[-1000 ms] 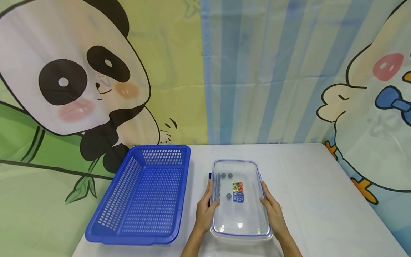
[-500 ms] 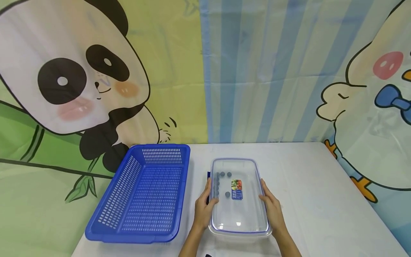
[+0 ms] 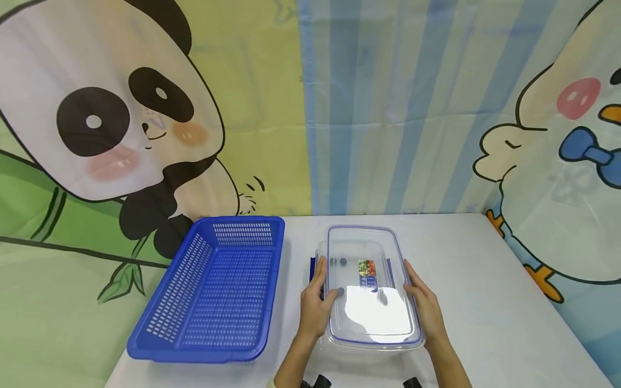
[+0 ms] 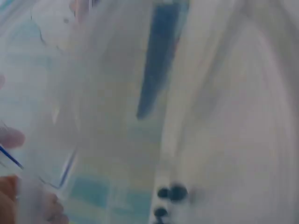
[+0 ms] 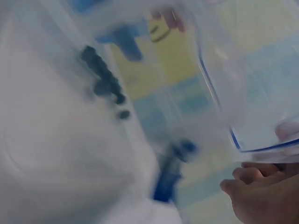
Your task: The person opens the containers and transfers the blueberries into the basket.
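Observation:
A clear plastic lid point(image 3: 373, 315) with a blue seal line and a fruit label is raised and tilted above a clear food container point(image 3: 321, 251). My left hand point(image 3: 312, 307) grips the lid's left edge, thumb on top. On the opposite edge, my right hand point(image 3: 427, 310) holds it too. Several small dark grey balls point(image 3: 343, 262) lie inside the container, partly hidden under the lid and left hand. A blue latch point(image 3: 312, 268) hangs from the container's left side; another blue latch point(image 5: 166, 182) is in the right wrist view. Both wrist views are blurred.
A blue perforated plastic basket point(image 3: 228, 302) stands left of the container on the white table point(image 3: 495, 302). Behind the table hangs a cartoon-printed curtain point(image 3: 388, 108). Black pieces point(image 3: 322, 381) show at the bottom edge near the wrists.
The lid, which sat on the container, has come up off it and shifted right, held in both hands. The container stays on the table, and bright glare now shows on the lid.

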`<action>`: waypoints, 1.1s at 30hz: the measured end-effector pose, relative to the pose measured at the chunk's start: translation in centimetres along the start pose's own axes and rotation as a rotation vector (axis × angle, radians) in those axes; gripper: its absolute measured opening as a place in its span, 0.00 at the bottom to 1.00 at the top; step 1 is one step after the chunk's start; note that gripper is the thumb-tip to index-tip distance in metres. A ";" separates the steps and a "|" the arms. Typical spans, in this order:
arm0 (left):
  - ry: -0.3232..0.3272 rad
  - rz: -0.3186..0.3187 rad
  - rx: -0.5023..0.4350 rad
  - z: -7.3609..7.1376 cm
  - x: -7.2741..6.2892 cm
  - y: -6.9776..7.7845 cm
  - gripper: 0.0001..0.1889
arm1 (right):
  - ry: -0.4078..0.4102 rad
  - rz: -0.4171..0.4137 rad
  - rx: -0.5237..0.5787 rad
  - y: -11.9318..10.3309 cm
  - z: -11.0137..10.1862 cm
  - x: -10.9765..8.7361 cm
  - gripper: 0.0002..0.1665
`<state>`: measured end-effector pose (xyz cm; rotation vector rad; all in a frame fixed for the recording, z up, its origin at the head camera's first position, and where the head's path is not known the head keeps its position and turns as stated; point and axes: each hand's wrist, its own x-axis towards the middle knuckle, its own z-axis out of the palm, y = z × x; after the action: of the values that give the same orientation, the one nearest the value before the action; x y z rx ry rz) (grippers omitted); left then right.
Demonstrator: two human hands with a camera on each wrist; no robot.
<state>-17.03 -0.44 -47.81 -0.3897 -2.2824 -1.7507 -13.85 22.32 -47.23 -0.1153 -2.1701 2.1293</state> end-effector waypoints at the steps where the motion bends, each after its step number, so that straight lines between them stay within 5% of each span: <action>1: 0.002 0.015 0.004 0.7 0.1 0.6 0.36 | 0.000 -0.017 -0.011 -0.3 -0.9 0.0 0.29; 4: 0.014 0.034 0.017 3.3 0.3 2.6 0.35 | 0.010 -0.043 -0.068 -1.0 -3.9 -0.1 0.29; 12: 0.004 -0.002 -0.042 11.2 -0.3 6.8 0.35 | 0.029 0.065 -0.182 -1.9 -12.9 -0.6 0.29; 20: -0.010 -0.028 -0.054 19.0 -2.6 9.1 0.36 | -0.117 0.043 -0.147 -1.6 -21.6 -1.7 0.29; 26: -0.039 -0.027 -0.017 23.0 -3.8 7.2 0.36 | -0.215 0.022 -0.057 0.7 -25.4 -1.6 0.30; 33: -0.015 -0.016 0.039 25.2 -3.9 2.4 0.35 | -0.133 0.122 -0.092 4.3 -25.9 -0.5 0.30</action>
<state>-13.16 24.29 -53.41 -0.3795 -2.3328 -1.7139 -10.18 48.07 -51.11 -0.1189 -2.3953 2.1587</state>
